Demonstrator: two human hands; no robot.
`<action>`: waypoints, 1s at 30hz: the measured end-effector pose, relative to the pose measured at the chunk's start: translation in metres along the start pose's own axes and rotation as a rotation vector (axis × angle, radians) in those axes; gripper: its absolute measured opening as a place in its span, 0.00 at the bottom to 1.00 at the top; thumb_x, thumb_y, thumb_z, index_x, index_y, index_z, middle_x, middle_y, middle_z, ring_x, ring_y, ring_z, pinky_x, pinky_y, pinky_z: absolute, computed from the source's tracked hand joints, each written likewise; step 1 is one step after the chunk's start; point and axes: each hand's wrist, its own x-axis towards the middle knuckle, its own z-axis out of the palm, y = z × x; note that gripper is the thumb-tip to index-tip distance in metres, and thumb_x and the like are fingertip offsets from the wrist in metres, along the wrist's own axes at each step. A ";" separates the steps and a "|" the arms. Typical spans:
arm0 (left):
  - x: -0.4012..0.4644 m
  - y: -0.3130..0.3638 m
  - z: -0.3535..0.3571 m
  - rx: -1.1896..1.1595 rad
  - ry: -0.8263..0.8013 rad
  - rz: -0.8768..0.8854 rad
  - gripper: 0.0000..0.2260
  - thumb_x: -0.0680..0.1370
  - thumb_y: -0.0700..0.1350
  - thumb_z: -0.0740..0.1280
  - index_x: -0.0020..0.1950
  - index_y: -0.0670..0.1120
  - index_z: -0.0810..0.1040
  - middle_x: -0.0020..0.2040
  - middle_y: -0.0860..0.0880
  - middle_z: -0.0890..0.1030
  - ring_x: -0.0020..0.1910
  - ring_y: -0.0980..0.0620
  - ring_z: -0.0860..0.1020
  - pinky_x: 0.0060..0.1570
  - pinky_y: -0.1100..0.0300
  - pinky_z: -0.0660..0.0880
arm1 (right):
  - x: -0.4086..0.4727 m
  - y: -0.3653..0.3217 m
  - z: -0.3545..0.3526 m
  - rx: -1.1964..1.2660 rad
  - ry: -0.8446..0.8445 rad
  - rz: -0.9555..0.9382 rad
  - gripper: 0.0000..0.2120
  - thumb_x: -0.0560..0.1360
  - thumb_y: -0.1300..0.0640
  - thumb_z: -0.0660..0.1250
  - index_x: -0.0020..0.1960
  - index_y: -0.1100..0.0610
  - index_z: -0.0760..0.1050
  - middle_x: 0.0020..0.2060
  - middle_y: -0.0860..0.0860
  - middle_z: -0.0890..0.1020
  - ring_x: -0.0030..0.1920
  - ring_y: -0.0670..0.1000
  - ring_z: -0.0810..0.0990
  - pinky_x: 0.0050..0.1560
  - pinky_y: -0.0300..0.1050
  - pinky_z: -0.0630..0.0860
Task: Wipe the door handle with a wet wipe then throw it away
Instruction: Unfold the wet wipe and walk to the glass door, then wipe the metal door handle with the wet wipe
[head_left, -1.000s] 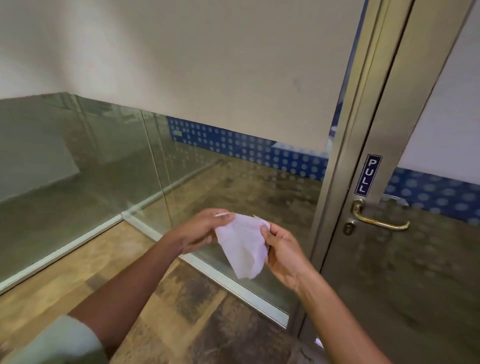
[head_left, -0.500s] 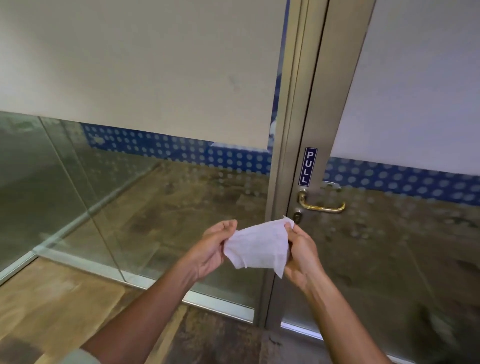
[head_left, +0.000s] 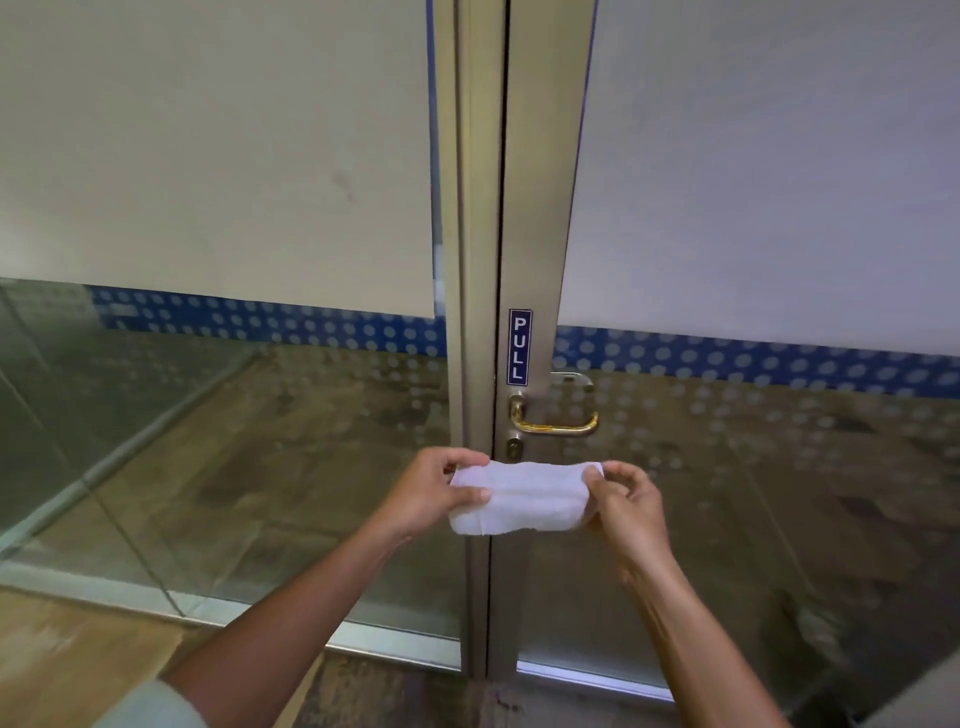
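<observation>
Below the door handle (head_left: 553, 422), just short of it: wet wipe (head_left: 519, 498) stretched flat between both hands, near but not touching the brass lever. Left hand (head_left: 434, 491) pinching the wipe's left end, thumb over the front, fingers behind. Right hand (head_left: 626, 504) gripping the right end with thumb and forefinger, remaining fingers loosely curled. Wipe opened out and ready, by the look of it; no contact with the handle, so wiping judged not yet begun. Everything of substance left: rubbing the lever, probably also the round base beside the PULL sticker (head_left: 519, 347), then disposal.

No bin anywhere in view, so no telling where the wipe would end up. Far side of the lever hidden against the metal door frame (head_left: 540, 208). Second handle faintly visible through the glass (head_left: 753, 493) behind the first, too dim to describe. Wetness of the wipe impossible to judge. Keyhole (head_left: 514, 448) under the lever partly covered by the wipe's top edge. Both forearms cut off at the lower border, pale sleeve (head_left: 150, 706) just showing at the left.
</observation>
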 end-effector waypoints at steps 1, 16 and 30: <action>0.004 0.004 0.004 0.145 0.014 0.039 0.17 0.71 0.39 0.78 0.58 0.48 0.85 0.55 0.54 0.85 0.55 0.59 0.83 0.58 0.62 0.78 | 0.005 0.002 -0.006 -0.034 0.001 -0.028 0.07 0.78 0.59 0.70 0.55 0.54 0.76 0.39 0.53 0.84 0.38 0.50 0.81 0.44 0.47 0.77; 0.045 0.037 0.042 0.382 -0.103 0.170 0.11 0.72 0.50 0.77 0.45 0.43 0.83 0.46 0.45 0.85 0.44 0.50 0.82 0.47 0.53 0.77 | 0.035 0.008 -0.052 -0.911 0.006 -0.163 0.11 0.79 0.54 0.62 0.47 0.50 0.83 0.51 0.53 0.85 0.56 0.59 0.80 0.53 0.49 0.76; 0.091 0.069 0.006 0.473 -0.628 0.241 0.06 0.76 0.51 0.73 0.47 0.49 0.85 0.35 0.53 0.79 0.33 0.58 0.73 0.33 0.63 0.68 | 0.021 0.015 0.017 -0.113 -0.570 -0.162 0.18 0.76 0.64 0.72 0.66 0.60 0.78 0.57 0.53 0.86 0.56 0.50 0.84 0.55 0.43 0.80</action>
